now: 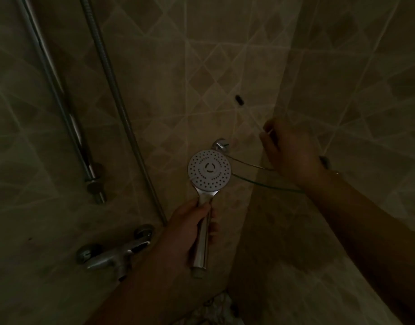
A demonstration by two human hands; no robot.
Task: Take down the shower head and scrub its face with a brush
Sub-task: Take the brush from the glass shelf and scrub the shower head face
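Observation:
The light is dim. The shower head (pixel 209 169), with a round white perforated face and a chrome handle, is off the wall with its face turned toward me. My left hand (pixel 190 228) grips its handle low in the middle of the view. My right hand (pixel 293 153) is raised to the right near the wall corner. It pinches a thin, pale-handled brush (pixel 239 100) whose small dark head points up and left, well above the shower face. The brush and the shower face are apart.
A chrome riser rail (pixel 61 102) and a metal hose (pixel 115 90) run down the tiled wall at left. The mixer tap (pixel 115 254) juts out at lower left. A thin glass corner shelf (pixel 267 186) on a chrome mount (pixel 220 145) sits behind the shower head.

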